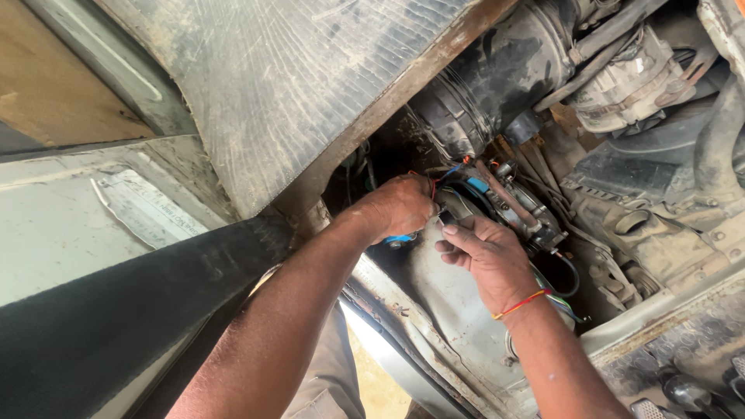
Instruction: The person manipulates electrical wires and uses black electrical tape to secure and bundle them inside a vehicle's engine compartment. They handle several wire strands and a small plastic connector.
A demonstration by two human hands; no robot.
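1. Black rubber strip (116, 310) runs across the lower left, closest to the lens, beside a worn ribbed mat (287, 85).
2. Left hand (396, 206) is curled tight around a bundle of red and blue wires (444, 174), down in the engine bay.
3. Right hand (485, 256), with a red-and-yellow thread wristband (521, 304), pinches a small metal electrical part (454, 208) between thumb and fingers, just beside the left hand.
4. Black air-intake hose (497, 74) sits above both hands; an alternator (632, 77) lies to its right.
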